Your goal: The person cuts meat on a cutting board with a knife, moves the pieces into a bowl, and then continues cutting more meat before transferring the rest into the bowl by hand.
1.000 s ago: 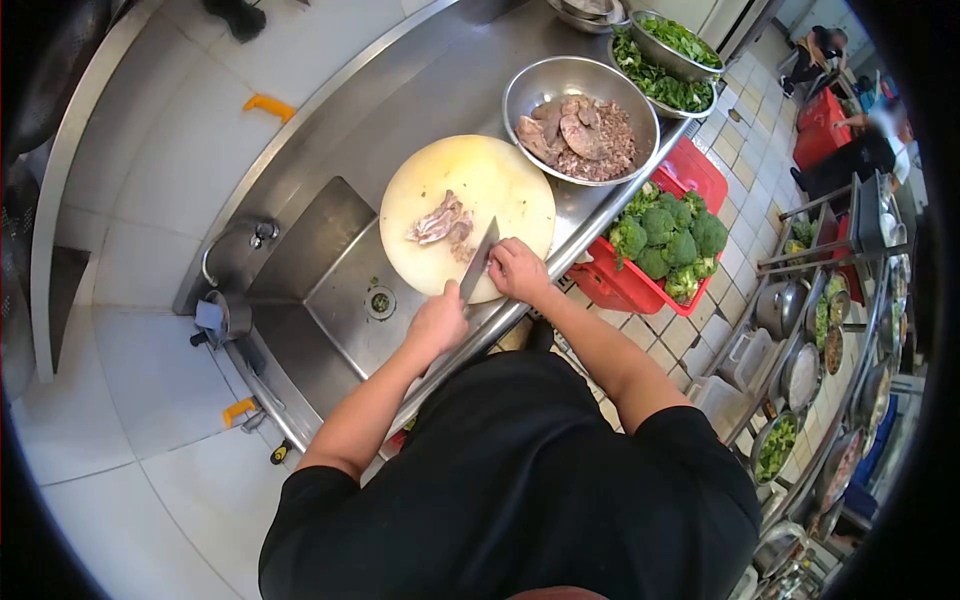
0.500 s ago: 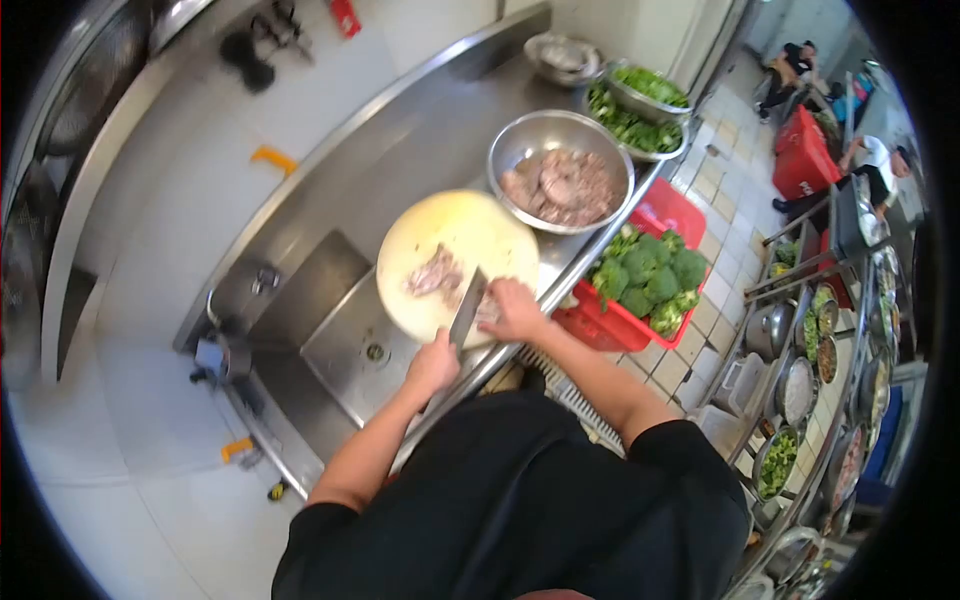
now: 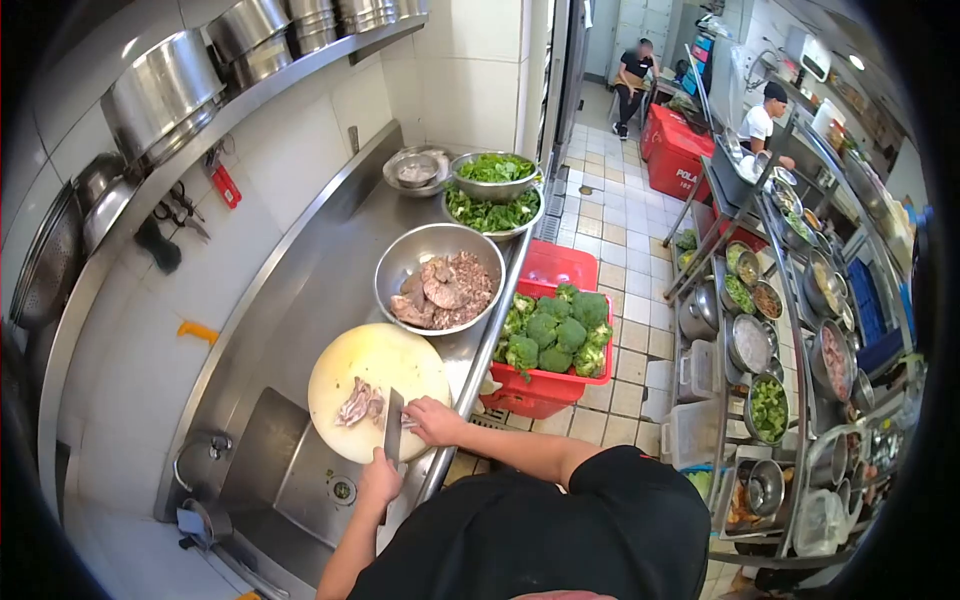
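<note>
My left hand [image 3: 380, 480] is wrapped round the handle of a wide-bladed knife [image 3: 393, 425]. The blade points away from me over a round, pale cutting board [image 3: 335, 370], which sits beside and partly over the sink. To the right of the blade, my right hand [image 3: 435, 421] has its fingers curled on a small piece of meat [image 3: 407, 420]. More cut meat [image 3: 360, 402] lies on the board, left of the knife. Beyond the board stands a steel bowl [image 3: 385, 262] of chopped meat [image 3: 470, 280] and larger chunks.
Broccoli [image 3: 555, 333] fills a red crate [image 3: 597, 380] right of the counter. Bowls of leafy greens [image 3: 490, 212] stand at the counter's far end. A sink [image 3: 300, 480] lies at lower left. Racks of food bowls [image 3: 750, 343] line the right. Two people [image 3: 634, 80] [image 3: 760, 122] are farther back.
The view has tilted up and swung, so the board and bowls appear farther left and more of the room shows. The knife remains in my left hand, with my right hand beside the blade.
</note>
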The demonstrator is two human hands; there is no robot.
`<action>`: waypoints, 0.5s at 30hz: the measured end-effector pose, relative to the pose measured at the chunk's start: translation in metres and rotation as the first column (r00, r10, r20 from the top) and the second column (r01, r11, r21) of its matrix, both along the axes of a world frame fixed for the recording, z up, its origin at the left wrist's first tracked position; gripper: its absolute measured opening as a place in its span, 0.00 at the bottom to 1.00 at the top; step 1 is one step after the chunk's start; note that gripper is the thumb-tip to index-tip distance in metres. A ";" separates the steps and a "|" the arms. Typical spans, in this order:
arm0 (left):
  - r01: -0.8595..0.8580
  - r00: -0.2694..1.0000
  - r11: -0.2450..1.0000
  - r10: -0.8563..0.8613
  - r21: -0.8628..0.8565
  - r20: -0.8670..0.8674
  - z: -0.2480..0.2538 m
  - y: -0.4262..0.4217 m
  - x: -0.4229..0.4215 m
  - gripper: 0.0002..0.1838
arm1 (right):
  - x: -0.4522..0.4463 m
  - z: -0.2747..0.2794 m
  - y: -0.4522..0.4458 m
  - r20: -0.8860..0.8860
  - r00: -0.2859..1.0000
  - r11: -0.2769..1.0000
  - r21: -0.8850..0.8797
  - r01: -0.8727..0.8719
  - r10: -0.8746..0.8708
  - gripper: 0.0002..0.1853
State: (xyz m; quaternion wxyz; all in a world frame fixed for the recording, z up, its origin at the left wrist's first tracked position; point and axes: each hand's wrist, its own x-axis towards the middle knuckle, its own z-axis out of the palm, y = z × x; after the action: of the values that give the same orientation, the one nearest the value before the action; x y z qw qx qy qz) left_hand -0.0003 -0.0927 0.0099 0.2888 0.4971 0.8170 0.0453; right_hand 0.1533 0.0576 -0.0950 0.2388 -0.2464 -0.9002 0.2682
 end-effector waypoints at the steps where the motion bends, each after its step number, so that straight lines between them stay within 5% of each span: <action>1: 0.025 1.000 1.000 -0.025 -0.003 -0.003 0.000 -0.003 0.000 0.17 | 0.000 -0.005 0.002 -0.002 1.000 1.000 0.008 -0.003 0.003 0.29; 9: -0.014 1.000 1.000 0.014 -0.005 -0.016 -0.013 -0.022 -0.006 0.17 | 0.009 0.021 -0.008 0.139 0.985 0.994 -0.018 0.109 -0.106 0.30; 15: -0.016 1.000 1.000 0.016 0.012 -0.010 -0.007 -0.007 0.003 0.16 | -0.007 -0.004 0.003 0.177 0.982 0.973 -0.205 0.106 -0.070 0.33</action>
State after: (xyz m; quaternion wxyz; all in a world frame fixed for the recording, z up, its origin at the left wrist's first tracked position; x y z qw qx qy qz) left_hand 0.0025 -0.1002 0.0030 0.2811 0.4926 0.8221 0.0501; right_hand 0.1463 0.0610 -0.0991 0.1456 -0.3323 -0.8713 0.3303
